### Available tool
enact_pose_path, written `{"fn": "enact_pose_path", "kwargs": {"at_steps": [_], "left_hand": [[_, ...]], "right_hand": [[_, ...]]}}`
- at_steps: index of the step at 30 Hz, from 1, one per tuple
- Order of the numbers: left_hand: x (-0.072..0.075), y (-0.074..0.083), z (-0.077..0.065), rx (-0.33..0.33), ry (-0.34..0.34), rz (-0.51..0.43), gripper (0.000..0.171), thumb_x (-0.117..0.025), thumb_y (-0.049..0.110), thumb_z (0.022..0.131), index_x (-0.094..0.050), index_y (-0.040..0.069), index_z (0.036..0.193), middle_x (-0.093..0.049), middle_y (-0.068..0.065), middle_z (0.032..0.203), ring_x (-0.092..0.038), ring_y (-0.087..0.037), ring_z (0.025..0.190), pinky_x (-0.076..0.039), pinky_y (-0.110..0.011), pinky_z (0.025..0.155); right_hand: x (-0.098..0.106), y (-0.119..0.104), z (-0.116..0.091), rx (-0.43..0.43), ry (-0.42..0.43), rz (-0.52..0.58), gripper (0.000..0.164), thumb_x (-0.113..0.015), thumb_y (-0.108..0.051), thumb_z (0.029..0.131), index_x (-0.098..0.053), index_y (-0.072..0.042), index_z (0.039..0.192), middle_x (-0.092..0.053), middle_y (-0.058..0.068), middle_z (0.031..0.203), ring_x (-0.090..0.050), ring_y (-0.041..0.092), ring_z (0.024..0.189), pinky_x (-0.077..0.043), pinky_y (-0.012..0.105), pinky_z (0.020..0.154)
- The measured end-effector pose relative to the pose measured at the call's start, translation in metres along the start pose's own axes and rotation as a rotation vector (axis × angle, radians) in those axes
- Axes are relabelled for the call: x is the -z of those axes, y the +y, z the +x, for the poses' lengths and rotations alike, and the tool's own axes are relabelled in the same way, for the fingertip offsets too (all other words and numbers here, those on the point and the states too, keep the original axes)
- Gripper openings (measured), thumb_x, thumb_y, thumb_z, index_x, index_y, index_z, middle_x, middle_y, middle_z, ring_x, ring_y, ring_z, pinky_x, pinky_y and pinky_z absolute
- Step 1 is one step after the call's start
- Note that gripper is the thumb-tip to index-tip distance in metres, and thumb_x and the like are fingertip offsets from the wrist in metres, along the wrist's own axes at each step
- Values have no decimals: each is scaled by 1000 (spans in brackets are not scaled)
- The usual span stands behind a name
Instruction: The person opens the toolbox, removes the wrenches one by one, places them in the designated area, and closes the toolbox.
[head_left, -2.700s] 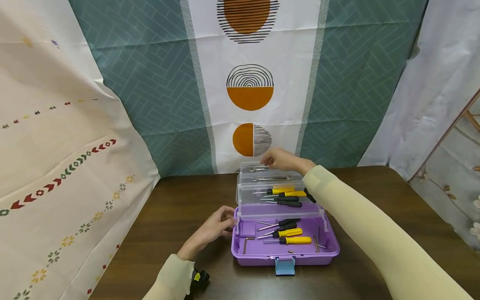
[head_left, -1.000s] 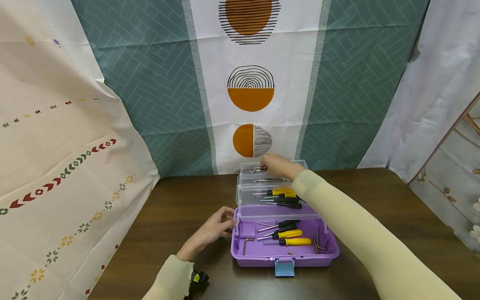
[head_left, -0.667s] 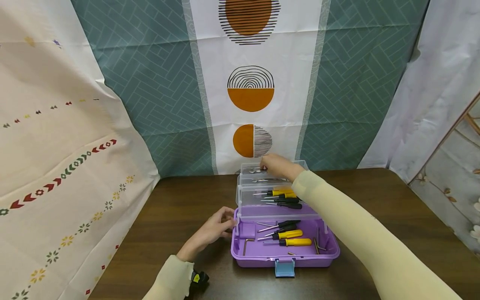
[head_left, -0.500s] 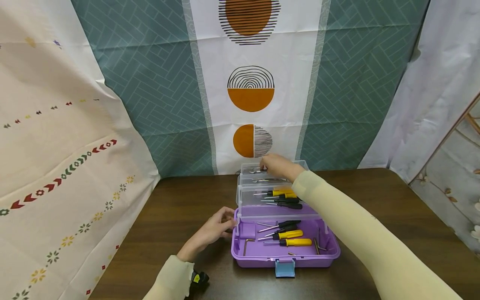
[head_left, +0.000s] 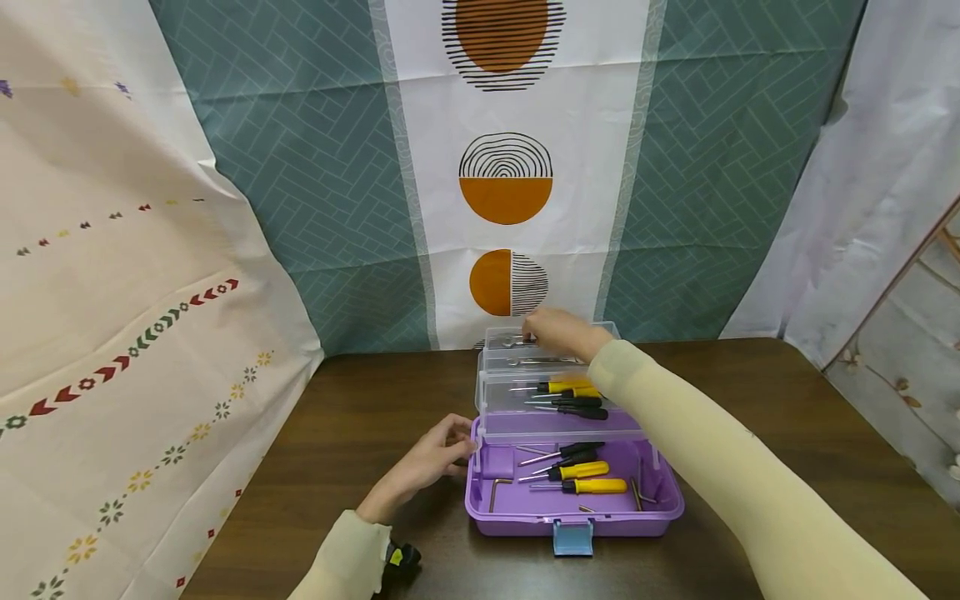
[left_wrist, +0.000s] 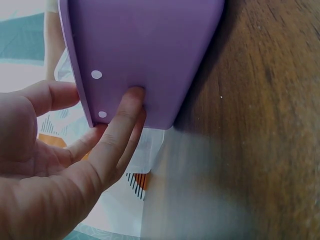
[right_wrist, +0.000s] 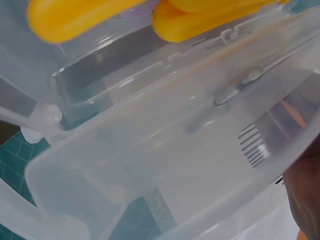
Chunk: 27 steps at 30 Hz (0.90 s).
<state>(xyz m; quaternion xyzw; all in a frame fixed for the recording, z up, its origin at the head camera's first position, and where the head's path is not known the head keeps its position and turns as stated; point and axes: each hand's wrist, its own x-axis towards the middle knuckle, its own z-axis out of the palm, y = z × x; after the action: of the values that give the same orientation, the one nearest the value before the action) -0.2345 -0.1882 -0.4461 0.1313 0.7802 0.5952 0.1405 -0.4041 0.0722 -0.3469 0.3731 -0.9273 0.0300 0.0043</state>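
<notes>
A purple toolbox (head_left: 495,523) stands with its clear stepped trays (head_left: 495,421) raised at the back. My left hand (head_left: 429,454) steadies its left side. In the left wrist view, the thumb of my left hand (left_wrist: 75,165) is at the rim and the fingertips lie against the outer wall. My right hand (head_left: 558,331) reaches over to the top tray, fingers bent down onto a metal wrench (head_left: 514,341); its far end is hidden behind the hand. A second wrench (head_left: 536,361) lies in the tray below. In the right wrist view, my right hand (right_wrist: 305,190) shows only at the edge.
The lower tray holds yellow screwdrivers (head_left: 558,387) and black screwdrivers (head_left: 585,412). More yellow screwdrivers (head_left: 600,486) lie in the box bottom, with black ones and hex keys (head_left: 495,492). A blue latch (head_left: 573,537) hangs at the front. Cloth (head_left: 337,208) hangs behind the brown table (head_left: 360,417).
Since the earliest frame my right hand has lowered onto the wrench in the top tray, covering more of it. Over the last second it holds still there. My left hand stays at the box.
</notes>
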Motion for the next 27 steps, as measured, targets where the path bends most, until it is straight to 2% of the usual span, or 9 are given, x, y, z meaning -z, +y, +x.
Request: {"fn": "enact_pose_path", "kwargs": {"at_steps": [5,17,24,27], "left_hand": [[0,-1,0,6,4,7,39,-61,16,104,-48,-4,136,-58,-18,118,-66,-23,103,-63,-46,86],[-1,-2,1,-11,-3,2,38,-61,15,104,-48,-4,134,-58,-18,116,-66,-24,102,-63,-45,85],[-1,0,1,3,5,21,39,-61,18,104,-48,-3,135,-58,-17,117,-66,-23,103,-63,-46,86],[0,0,0,7,8,26,40,-61,18,105,-48,-3,136,-58,-18,117,-66,-24,103,-63,-46,86]], "right_hand": [[0,3,0,47,5,-23,29,-61,10,94,-78,-2,114,-74,14,115,-69,32,109,-56,43,100],[1,5,-2,30,17,33,32,-60,12,93,-78,-1,116,-74,14,114,-70,31,106,-57,44,97],[0,9,-4,19,18,74,46,-52,24,88,-75,1,121,-71,17,122,-66,35,116,-53,45,105],[0,11,-4,19,21,88,47,-52,25,87,-75,1,121,-71,18,124,-65,35,119,-52,45,107]]}}
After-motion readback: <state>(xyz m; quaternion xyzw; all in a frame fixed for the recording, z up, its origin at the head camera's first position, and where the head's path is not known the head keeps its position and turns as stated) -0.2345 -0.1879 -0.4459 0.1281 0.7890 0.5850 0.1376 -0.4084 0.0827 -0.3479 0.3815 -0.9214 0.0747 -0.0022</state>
